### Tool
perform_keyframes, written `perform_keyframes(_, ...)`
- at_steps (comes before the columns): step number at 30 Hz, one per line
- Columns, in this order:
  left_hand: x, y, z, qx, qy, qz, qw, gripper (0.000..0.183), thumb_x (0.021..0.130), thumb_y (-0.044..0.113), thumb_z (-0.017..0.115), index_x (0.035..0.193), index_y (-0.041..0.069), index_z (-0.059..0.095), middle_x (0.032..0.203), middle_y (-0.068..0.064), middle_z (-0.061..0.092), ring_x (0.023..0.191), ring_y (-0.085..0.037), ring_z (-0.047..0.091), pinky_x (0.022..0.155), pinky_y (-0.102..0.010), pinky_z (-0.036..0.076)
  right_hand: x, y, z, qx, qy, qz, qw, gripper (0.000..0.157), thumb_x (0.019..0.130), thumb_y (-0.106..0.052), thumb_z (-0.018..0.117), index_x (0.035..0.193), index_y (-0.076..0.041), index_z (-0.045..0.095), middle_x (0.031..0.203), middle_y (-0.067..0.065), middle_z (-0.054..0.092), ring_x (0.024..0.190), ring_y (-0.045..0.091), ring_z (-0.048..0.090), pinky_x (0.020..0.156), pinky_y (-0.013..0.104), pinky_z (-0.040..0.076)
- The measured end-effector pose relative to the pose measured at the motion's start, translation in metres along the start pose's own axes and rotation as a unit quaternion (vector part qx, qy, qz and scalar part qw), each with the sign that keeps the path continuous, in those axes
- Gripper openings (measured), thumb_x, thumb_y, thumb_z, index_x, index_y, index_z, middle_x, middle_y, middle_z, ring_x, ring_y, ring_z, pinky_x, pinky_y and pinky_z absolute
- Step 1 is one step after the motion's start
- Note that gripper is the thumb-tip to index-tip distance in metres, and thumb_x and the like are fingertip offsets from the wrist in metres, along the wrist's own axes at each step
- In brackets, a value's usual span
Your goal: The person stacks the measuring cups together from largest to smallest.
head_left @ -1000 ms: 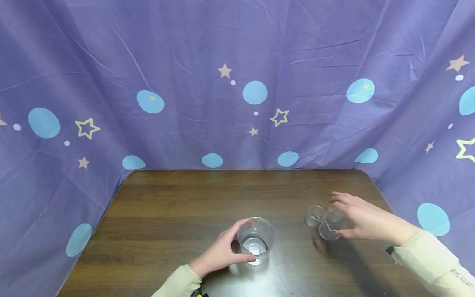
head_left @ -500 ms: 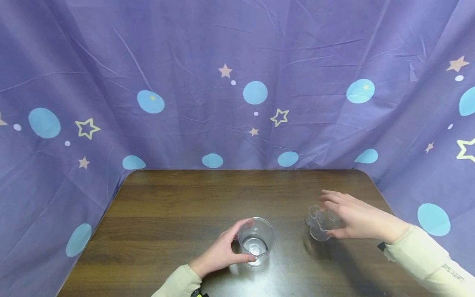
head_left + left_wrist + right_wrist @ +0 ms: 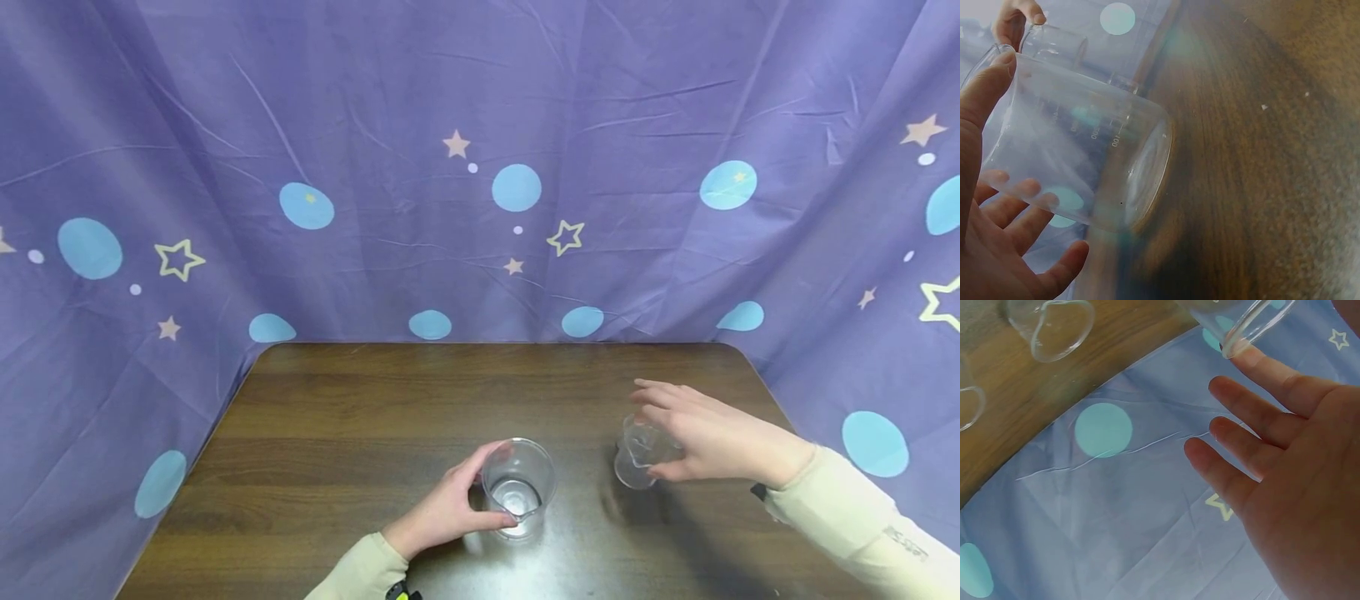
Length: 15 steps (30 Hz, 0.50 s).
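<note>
My left hand (image 3: 453, 504) grips the large clear glass beaker (image 3: 1085, 137) near its rim, thumb on the near side by the spout. The beaker stands upright on the table, with printed volume marks on its wall in the left wrist view. Off to the right, my right hand (image 3: 708, 433) holds a smaller beaker (image 3: 633, 477) by its rim, pinched from above. A shadow lies on the table apart from this beaker's base. The smallest beaker (image 3: 1124, 82) is close by, partly hidden behind the held one in the head view.
The brown wooden table (image 3: 337, 417) has rounded far corners. A purple curtain (image 3: 390, 167) with stars and blue dots surrounds it at the back and sides. Two clear glass rims show at the upper left of the right wrist view, one a spouted rim (image 3: 1035, 347).
My right hand has moved left with the beaker, which now overlaps the smallest beaker in the head view. The left hand and the large beaker have stayed put.
</note>
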<state>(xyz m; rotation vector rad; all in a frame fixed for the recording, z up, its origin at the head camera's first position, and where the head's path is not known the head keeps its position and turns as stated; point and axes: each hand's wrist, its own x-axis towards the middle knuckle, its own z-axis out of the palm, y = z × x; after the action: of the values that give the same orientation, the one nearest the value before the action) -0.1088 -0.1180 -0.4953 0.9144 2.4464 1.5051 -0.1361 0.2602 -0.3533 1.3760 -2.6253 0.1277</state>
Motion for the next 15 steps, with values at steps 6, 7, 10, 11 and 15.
perform_keyframes(6, 0.000, 0.000, 0.001, -0.004, 0.000, -0.005, 1.0000, 0.089, 0.082, 0.036, 0.090, 0.156, 0.018, 0.043, 0.150, -0.009, 0.058, 0.132, -0.028, 0.058, 0.105, -0.038, 0.050, 0.008, -0.008, -0.008, -0.001, -0.016, -0.007, 1.000, 0.054, 0.074, -0.042, 0.091, 0.110, -0.008, 0.071, 0.133, 0.015, 0.063, 0.132, 0.045, 0.054, 0.103, 0.060, 0.050)
perform_keyframes(7, 0.000, 0.000, 0.001, -0.006, 0.000, -0.004, 1.0000, 0.089, 0.082, 0.035, 0.090, 0.156, 0.018, 0.043, 0.150, -0.009, 0.059, 0.131, -0.028, 0.058, 0.104, -0.038, 0.050, 0.009, -0.009, -0.008, -0.003, -0.018, -0.007, 1.000, 0.054, 0.074, -0.043, 0.091, 0.110, -0.009, 0.071, 0.133, 0.015, 0.063, 0.133, 0.045, 0.054, 0.103, 0.060, 0.050)
perform_keyframes(10, 0.001, -0.001, 0.000, -0.005, 0.001, 0.000, 1.0000, 0.089, 0.082, 0.035, 0.090, 0.156, 0.017, 0.043, 0.149, -0.009, 0.059, 0.131, -0.028, 0.059, 0.103, -0.038, 0.050, 0.015, -0.012, -0.011, -0.007, -0.023, -0.014, 1.000, 0.053, 0.075, -0.044, 0.090, 0.110, -0.009, 0.070, 0.131, 0.014, 0.064, 0.133, 0.045, 0.054, 0.104, 0.059, 0.049)
perform_keyframes(11, 0.001, -0.001, 0.000, -0.004, 0.001, 0.000, 1.0000, 0.089, 0.082, 0.035, 0.090, 0.156, 0.016, 0.043, 0.149, -0.009, 0.059, 0.131, -0.028, 0.059, 0.103, -0.039, 0.050, 0.017, -0.013, -0.011, -0.008, -0.025, -0.018, 0.999, 0.053, 0.075, -0.044, 0.089, 0.109, -0.009, 0.070, 0.131, 0.014, 0.064, 0.133, 0.045, 0.054, 0.104, 0.059, 0.049)
perform_keyframes(15, 0.001, -0.002, 0.001, -0.001, 0.002, 0.000, 1.0000, 0.090, 0.083, 0.036, 0.089, 0.156, 0.016, 0.042, 0.149, -0.008, 0.058, 0.131, -0.028, 0.058, 0.103, -0.039, 0.051, 0.024, -0.017, -0.013, -0.013, -0.034, -0.032, 0.999, 0.052, 0.077, -0.046, 0.088, 0.110, -0.010, 0.070, 0.132, 0.014, 0.063, 0.134, 0.044, 0.053, 0.104, 0.059, 0.050)
